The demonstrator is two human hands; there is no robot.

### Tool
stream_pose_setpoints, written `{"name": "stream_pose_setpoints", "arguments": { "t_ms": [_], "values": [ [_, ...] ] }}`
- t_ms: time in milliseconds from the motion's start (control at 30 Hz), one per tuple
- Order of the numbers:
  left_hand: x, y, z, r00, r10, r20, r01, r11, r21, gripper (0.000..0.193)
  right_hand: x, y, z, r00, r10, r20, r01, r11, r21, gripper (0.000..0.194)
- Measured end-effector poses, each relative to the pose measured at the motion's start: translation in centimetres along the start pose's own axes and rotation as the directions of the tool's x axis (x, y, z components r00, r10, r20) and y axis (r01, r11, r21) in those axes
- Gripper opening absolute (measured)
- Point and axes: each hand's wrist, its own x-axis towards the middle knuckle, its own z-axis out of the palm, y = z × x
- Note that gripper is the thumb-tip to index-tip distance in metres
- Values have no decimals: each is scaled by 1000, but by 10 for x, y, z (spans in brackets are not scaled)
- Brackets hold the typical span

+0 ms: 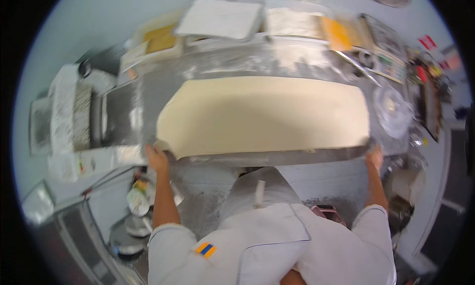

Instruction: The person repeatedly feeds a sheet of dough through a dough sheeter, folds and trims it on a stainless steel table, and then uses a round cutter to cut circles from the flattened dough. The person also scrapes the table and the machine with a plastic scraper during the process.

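A large, thin sheet of pale dough [263,114] lies spread across the floured metal worktop [237,62] before me. Its left end is cut at a slant, and the front edge runs nearly straight, a little back from the worktop's rim. At the front left corner of the sheet is my left hand [157,159]. My right hand [375,157] is at the opposite front corner, with that arm stretched out too. Blur and the angle hide the fingertips, so whether they pinch the dough or rest on the worktop's edge cannot be told.
Trays of white flour [295,23] and a white lidded box [219,18] line the back. A dough-sheeting machine's roller section [81,114] stands left. On the right are a clear plastic bag [392,110], a long metal tool [358,67] and a control panel or scale [389,67].
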Motion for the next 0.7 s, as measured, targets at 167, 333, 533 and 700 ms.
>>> {"name": "stream_pose_setpoints", "arguments": {
  "t_ms": [167, 333, 533, 700],
  "values": [
    [-56, 78, 21, 921, 385, -55, -389, 911, -135, 56, 14, -112, -57, 959, -141, -247, 230, 895, 382, 66],
    [-118, 74, 4, 975, 216, -59, -223, 954, -198, 55, 41, -209, -74, 896, -299, -328, 418, 815, 401, 75],
    [-244, 46, -53, 944, -245, 219, 221, 967, 130, 66, 61, -233, -36, 896, -358, -264, 406, 901, 155, 84],
    [-284, 27, -101, 886, -463, 26, 462, 878, -121, 63, 64, -227, -33, 897, -352, -268, 394, 911, 122, 78]
  ]
}}
